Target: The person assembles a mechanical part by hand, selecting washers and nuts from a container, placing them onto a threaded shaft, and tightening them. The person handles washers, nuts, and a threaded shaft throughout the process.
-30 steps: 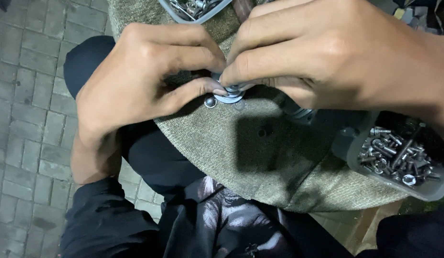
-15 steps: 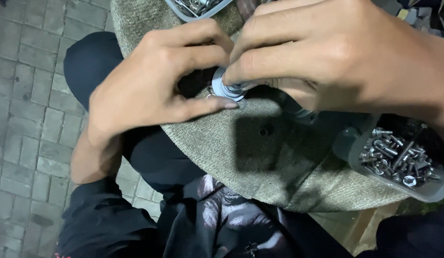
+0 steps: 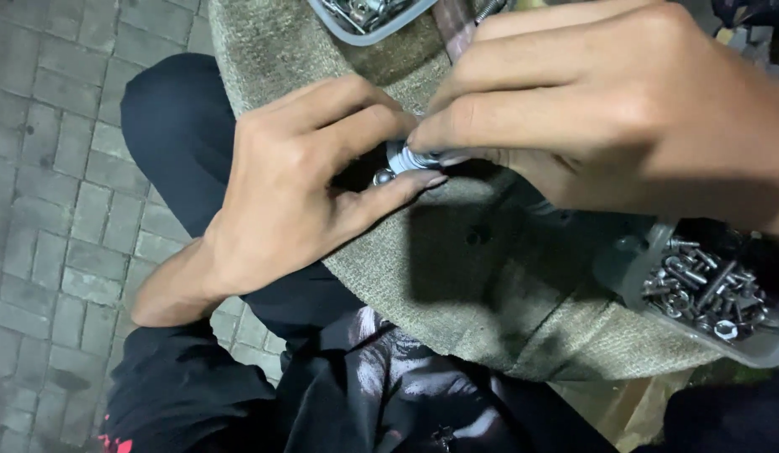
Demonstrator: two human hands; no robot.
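Bright, glossy metal glints on the small bolt and washers (image 3: pixel 404 159). Under them a coarse, matt woven cloth (image 3: pixel 457 285), rough as burlap. The tray (image 3: pixel 637 268) at right looks like translucent grey plastic, heaped with shiny steel screws (image 3: pixel 704 289). Dull, rough paving bricks (image 3: pixel 46 168) below.

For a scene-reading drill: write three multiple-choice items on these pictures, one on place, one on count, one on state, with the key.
1. Where does the tray of bolts sit?
A. on the paving
B. at the cushion's right edge
C. on the person's knee

2. How many hands touch the small metal part?
A. none
B. one
C. two

3. How is the metal part held?
A. pinched between fingertips above the cushion
B. lying loose on the cushion
C. dropped in a tray

Key: B, the tray overlaps the woven cushion's right side; C, left hand and right hand both meet on it; A, fingertips close round it.
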